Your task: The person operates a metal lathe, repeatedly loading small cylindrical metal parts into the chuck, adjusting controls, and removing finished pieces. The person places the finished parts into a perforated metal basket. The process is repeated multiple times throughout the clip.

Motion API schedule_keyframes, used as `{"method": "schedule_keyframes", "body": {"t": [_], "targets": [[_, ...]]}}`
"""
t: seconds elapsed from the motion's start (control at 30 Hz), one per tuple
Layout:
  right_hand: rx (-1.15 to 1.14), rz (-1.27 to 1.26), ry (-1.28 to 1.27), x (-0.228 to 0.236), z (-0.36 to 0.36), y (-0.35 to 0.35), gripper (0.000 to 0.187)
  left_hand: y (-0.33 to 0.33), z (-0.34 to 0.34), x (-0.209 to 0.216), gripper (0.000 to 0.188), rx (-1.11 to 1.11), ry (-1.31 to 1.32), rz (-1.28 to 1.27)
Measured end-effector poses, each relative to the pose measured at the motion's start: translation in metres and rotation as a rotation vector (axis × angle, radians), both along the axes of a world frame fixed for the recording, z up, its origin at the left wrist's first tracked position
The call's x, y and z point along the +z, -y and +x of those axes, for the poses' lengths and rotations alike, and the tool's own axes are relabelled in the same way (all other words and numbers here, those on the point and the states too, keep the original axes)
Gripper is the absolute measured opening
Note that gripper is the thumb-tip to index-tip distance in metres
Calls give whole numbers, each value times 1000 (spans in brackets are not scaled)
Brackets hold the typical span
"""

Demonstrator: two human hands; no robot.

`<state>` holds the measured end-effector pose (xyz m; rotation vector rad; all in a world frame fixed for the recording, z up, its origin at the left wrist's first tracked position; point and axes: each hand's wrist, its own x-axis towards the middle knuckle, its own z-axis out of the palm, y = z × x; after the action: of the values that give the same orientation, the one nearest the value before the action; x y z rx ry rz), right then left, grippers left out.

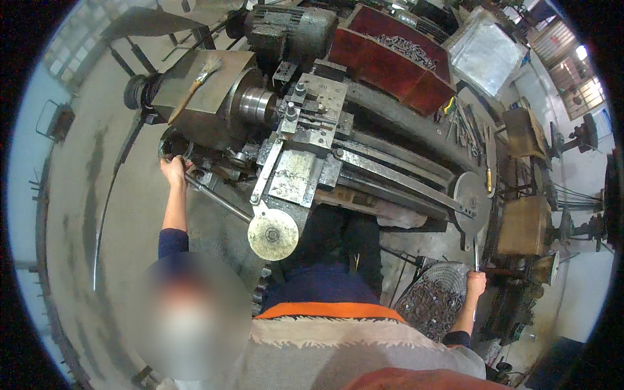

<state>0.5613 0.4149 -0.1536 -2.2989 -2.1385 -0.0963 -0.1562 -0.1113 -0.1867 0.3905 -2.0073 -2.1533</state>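
My left hand [174,170] is at the lower left of a small lathe, under its headstock [214,97]. Its fingers are closed at a dark machine part, and what they grip is too small to make out. Beside that hand a metal rod [221,198] slants down to a round pale disc [273,234]. My right hand [476,284] is wrapped round a long metal lever [476,252] below a round plate [471,194] at the lathe's right end. Between the hands lies the cross slide [292,175], with a tool post [302,114] near the shiny chuck [257,104].
A dark red box [383,71] of small metal parts stands behind the lathe, near a motor [286,32]. A brush [195,90] lies on the headstock. Hand tools [465,130] lie at the right. A basket [448,273] of dark metal pieces sits beside my right arm.
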Motion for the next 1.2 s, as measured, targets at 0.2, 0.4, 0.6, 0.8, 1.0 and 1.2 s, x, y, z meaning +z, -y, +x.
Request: {"method": "schedule_keyframes", "body": {"t": [0.2, 0.4, 0.6, 0.8, 1.0, 1.2], "targets": [[-44, -61, -28, 20, -24, 32, 37, 3, -6, -5, 28, -5, 25, -22], [113, 82, 46, -3, -14, 0, 35, 5, -9, -6, 28, -13, 57, -96], [304, 67, 176, 6, -2, -84, 32, 10, -9, 0, 27, -19, 102, -237], [216, 135, 251, 12, -23, -127, 42, 4, -4, 1, 31, -74, 104, -137], [314, 444, 189, -14, -4, -91, 60, 33, 2, 5, 37, -277, 178, -23], [287, 120, -111, -22, -20, -7, 59, 110, -21, -93, 47, -329, 46, -1001]]}}
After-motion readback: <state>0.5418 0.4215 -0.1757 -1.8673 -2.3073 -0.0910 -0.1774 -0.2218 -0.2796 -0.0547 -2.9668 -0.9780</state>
